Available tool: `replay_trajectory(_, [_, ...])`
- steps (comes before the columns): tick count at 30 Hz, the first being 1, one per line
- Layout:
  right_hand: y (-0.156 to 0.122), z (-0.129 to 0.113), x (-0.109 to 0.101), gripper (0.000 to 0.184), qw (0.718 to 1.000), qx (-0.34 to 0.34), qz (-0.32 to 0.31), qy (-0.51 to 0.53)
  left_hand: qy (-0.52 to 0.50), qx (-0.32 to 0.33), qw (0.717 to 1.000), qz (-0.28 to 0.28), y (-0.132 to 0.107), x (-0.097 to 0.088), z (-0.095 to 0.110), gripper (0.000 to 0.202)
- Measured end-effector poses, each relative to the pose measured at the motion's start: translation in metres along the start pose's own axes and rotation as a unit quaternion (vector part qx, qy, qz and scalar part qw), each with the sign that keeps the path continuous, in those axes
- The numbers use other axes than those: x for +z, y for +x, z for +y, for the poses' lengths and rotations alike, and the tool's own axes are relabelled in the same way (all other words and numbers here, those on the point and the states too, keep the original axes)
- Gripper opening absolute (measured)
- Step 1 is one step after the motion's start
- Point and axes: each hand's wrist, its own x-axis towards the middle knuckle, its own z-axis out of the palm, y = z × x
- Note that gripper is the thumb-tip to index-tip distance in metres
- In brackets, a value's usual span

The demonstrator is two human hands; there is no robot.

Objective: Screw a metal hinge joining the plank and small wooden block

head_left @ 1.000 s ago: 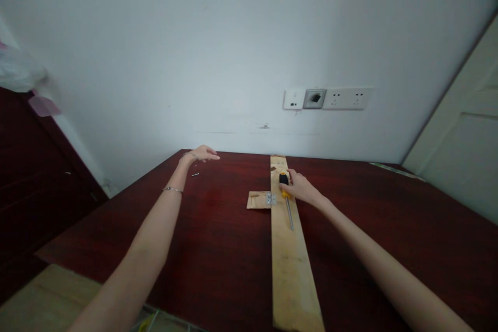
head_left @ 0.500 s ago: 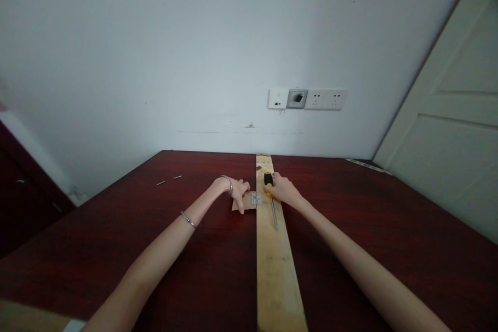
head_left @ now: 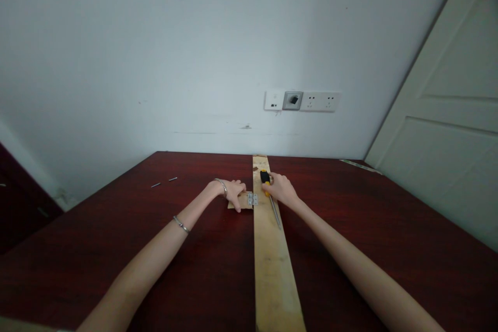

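Observation:
My left hand (head_left: pixel 234 193) spans a small tan board (head_left: pixel 246 203), its thumb at the near edge and its fingers at the far edge. A metal hinge (head_left: pixel 251 198) bridges the right end of that board and a long pale wooden plank (head_left: pixel 272 264). In my right hand (head_left: pixel 282 188) is a screwdriver with a black and yellow handle (head_left: pixel 265 177), gripped by the handle above the plank. Its shaft (head_left: pixel 275 211) slants down toward me, its tip away from the hinge. Whether the hinge is fastened, I cannot tell.
Two thin metal pieces, perhaps screws or nails (head_left: pixel 155 184), lie on the dark red tabletop (head_left: pixel 116 228) at the left. Behind it rises a white wall with sockets (head_left: pixel 319 102). A pale door (head_left: pixel 447 124) stands at the right, and a thin strip (head_left: pixel 360 166) lies at the back right.
The whole view has shifted slightly left. The screwdriver's tip has swung a little to the right across the plank; my left hand keeps its place on the board.

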Motion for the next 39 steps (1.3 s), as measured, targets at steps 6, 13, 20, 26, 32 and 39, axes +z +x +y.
replay_trajectory(6, [0.014,-0.014,-0.04,0.053,0.986,-0.038,0.028,0.162,-0.063,0.002,0.998,0.012,-0.015,-0.015,-0.012,0.083])
replay_trajectory(13, [0.013,-0.044,-0.083,0.06,0.912,-0.093,0.07,0.393,-0.068,0.022,0.996,0.046,-0.031,-0.023,0.001,0.081])
replay_trajectory(20, [0.004,-0.052,-0.08,0.052,0.888,-0.21,0.152,0.379,-0.059,0.054,0.996,0.044,-0.035,-0.024,0.026,0.078])
replay_trajectory(26, [0.0,-0.051,-0.073,0.051,0.885,-0.226,0.126,0.388,-0.054,0.075,0.994,0.055,-0.031,-0.021,0.03,0.078])
replay_trajectory(32, [0.0,-0.051,-0.065,0.05,0.883,-0.231,0.109,0.395,-0.065,0.074,0.994,0.05,-0.03,-0.021,0.028,0.075])
replay_trajectory(39, [0.001,-0.05,-0.059,0.051,0.887,-0.237,0.103,0.384,-0.067,0.073,0.993,0.059,-0.03,-0.02,0.027,0.073])
